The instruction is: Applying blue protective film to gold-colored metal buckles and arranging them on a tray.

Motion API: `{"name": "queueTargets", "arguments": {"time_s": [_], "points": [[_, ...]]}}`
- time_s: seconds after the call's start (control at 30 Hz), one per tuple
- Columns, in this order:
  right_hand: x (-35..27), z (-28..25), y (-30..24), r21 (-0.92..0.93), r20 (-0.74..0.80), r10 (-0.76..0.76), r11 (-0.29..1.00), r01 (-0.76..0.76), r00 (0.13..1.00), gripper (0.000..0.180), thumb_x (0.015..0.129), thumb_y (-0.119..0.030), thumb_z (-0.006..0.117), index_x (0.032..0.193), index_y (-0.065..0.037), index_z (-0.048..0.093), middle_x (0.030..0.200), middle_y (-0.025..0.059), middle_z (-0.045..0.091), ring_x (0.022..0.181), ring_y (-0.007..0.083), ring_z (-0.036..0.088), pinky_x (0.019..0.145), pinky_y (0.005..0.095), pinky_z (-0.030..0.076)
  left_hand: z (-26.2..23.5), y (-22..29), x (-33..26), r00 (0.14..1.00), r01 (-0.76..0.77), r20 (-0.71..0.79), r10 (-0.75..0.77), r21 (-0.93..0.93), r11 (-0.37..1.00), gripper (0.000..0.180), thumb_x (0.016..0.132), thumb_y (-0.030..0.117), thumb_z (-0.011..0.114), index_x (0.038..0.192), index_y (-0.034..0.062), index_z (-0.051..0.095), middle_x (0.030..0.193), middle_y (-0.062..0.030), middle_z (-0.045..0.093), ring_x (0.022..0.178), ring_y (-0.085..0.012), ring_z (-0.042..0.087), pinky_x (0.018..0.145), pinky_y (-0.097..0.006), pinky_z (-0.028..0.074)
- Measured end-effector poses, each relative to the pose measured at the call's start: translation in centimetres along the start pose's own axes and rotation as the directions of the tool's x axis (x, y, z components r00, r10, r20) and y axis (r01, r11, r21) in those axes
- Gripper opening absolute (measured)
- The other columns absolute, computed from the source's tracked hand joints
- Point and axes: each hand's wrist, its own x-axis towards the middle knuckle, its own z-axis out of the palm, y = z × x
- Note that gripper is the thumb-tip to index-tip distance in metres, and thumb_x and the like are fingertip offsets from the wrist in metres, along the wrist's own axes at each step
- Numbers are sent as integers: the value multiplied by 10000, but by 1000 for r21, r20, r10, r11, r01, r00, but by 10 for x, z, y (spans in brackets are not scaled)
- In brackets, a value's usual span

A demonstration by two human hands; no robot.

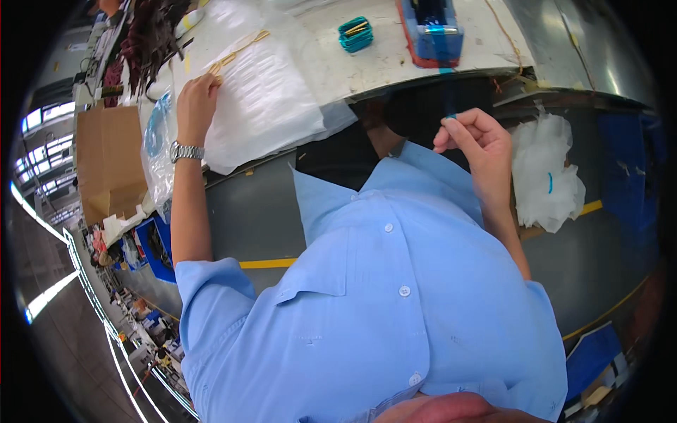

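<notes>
My left hand point(197, 106) is over the left part of the table, its fingers pinched on the near end of a bundle of thin tan cords point(243, 49). These cords lie across a stack of white plastic sheets point(264, 95). Off the table's front edge, my right hand point(479, 141) pinches the end of a strip of blue tape point(449, 99) between thumb and fingers. The strip runs back to a blue tape dispenser point(427, 46) with a red base. Between the hands, farther back, sits a small teal bundle point(355, 34) with yellowish pieces on top.
A clear plastic bag point(159, 141) hangs at the table's left edge beside a cardboard box point(107, 166). Dark maroon strands point(148, 42) lie at the far left. White plastic bags point(544, 173) bulge at the right. A blue bin point(156, 247) stands low at the left.
</notes>
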Motion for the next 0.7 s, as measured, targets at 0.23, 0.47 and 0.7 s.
{"name": "queueTargets", "arguments": {"time_s": [0.23,0.47,0.7], "points": [[4,-3,5,49,33,-41,998,39,999,109,1056,-78,694,1026,27,697,877,99,772,795,123,737,769,265,611,-3,3,4,994,-104,15,104,-5,995,51,924,74,708,953,34,699,932,-132,748,911,-360,693,837,-459,553],[-2,0,4,49,27,-78,996,77,997,124,1054,-86,694,1030,34,716,887,104,782,804,117,741,779,266,617,-7,-34,2,880,475,279,-385,-545,691,185,989,130,751,1151,46,776,1091,-92,807,992,-208,746,918,-353,557],[-5,9,3,53,-16,-75,996,76,997,136,1064,-88,683,1033,41,714,899,109,787,821,116,748,784,266,621,-67,223,-12,906,420,362,217,-720,-552,217,1051,86,684,1242,-11,715,1526,-244,599,1415,-332,589,1158,-487,505]]}}
